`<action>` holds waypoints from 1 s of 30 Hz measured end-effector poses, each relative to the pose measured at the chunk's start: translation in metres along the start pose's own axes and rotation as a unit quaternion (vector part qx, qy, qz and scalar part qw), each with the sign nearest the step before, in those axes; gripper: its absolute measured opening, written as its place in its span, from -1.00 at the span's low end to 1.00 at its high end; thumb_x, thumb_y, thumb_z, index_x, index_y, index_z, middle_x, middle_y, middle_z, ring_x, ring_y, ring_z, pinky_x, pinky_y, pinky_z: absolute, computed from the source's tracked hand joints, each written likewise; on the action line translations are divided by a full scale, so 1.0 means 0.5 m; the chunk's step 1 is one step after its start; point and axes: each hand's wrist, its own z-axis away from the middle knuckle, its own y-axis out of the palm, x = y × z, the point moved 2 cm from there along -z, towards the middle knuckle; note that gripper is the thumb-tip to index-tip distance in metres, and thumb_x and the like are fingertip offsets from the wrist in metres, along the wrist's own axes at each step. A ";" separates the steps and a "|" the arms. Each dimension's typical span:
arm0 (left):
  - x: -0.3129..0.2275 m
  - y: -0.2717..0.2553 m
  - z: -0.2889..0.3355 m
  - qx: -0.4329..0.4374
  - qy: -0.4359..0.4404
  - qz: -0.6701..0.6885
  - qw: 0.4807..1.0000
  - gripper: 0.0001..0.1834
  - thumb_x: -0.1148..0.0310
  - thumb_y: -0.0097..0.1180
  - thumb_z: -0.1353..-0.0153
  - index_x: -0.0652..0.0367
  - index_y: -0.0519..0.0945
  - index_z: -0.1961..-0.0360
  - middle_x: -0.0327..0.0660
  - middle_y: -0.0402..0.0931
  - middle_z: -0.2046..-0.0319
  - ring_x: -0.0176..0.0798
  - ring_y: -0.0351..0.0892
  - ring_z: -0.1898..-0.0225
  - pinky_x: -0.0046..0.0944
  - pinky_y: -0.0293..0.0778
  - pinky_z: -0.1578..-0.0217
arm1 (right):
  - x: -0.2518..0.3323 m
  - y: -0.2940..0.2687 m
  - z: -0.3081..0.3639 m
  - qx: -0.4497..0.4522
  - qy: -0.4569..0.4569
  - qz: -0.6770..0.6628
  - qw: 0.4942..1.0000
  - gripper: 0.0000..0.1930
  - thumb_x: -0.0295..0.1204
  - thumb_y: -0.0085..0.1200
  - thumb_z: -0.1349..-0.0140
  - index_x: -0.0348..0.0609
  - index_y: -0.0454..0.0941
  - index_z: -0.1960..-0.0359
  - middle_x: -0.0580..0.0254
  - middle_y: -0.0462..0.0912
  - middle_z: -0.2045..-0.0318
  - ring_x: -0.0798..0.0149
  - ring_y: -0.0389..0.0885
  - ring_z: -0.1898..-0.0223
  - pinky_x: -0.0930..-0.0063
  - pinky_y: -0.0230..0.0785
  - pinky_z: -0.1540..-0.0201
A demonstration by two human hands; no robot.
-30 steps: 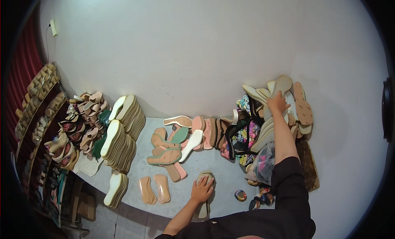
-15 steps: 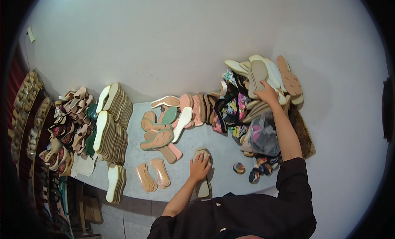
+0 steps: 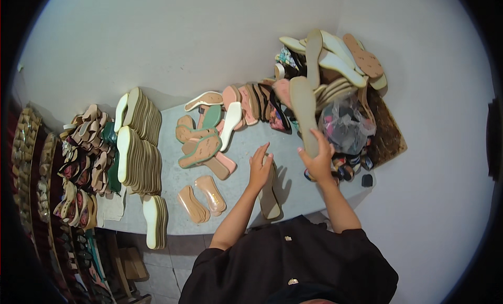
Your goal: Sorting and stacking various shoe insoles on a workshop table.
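Observation:
My right hand (image 3: 320, 161) grips the lower end of a long beige shoe insole (image 3: 303, 102), held upright over the table with its wide end away from me. My left hand (image 3: 259, 169) hovers with fingers stretched out and nothing in it. Just beside and partly under it, another beige insole (image 3: 269, 202) lies flat near the table's front edge. Left of that hand are two small groups of tan, shiny insole pieces (image 3: 210, 193). Beyond them lies a loose heap of pink, green, white and tan soles (image 3: 201, 149).
Tall stacks of cream-edged insoles (image 3: 140, 160) line the table's left part, with piled sandals (image 3: 94, 128) further left. At the back right, more insoles (image 3: 340, 68) are heaped by a clear plastic bag (image 3: 346, 126) and a brown board (image 3: 385, 128). Racks (image 3: 26, 152) stand at far left.
My right hand has drawn the beige insole from the back-right heap toward me. My left hand has lifted off the insole on the table. The whole view has shifted.

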 end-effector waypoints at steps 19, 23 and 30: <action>0.184 -0.041 0.174 0.034 -0.071 -0.070 0.994 -0.42 0.33 -0.30 -0.28 0.16 -0.06 -0.31 -0.04 0.09 -0.25 -0.02 0.01 -0.29 0.26 -0.24 -0.18 | 0.017 0.180 0.375 0.209 0.093 0.083 0.970 -0.33 -0.17 0.22 0.14 -0.02 0.30 -0.08 0.06 0.35 -0.06 0.06 0.26 -0.13 -0.10 -0.13 -0.14; 0.186 -0.042 0.181 0.042 -0.091 0.014 0.995 -0.39 0.26 -0.33 -0.31 0.23 -0.15 -0.31 0.01 0.02 -0.27 0.02 -0.05 -0.31 0.19 -0.24 -0.20 | 0.028 0.196 0.393 0.221 0.080 0.123 0.964 -0.33 -0.19 0.22 0.14 -0.02 0.30 -0.08 0.03 0.33 -0.07 0.05 0.24 -0.13 -0.11 -0.12 -0.13; 0.177 -0.042 0.158 0.049 0.041 -0.110 0.992 -0.39 0.19 -0.28 -0.28 0.23 -0.02 -0.29 0.03 -0.02 -0.28 0.11 -0.10 -0.31 0.14 -0.17 -0.21 | 0.036 0.206 0.385 0.236 0.098 0.148 0.956 -0.32 -0.20 0.22 0.19 0.03 0.31 -0.07 0.03 0.22 -0.15 -0.06 0.08 -0.21 -0.10 -0.17 -0.15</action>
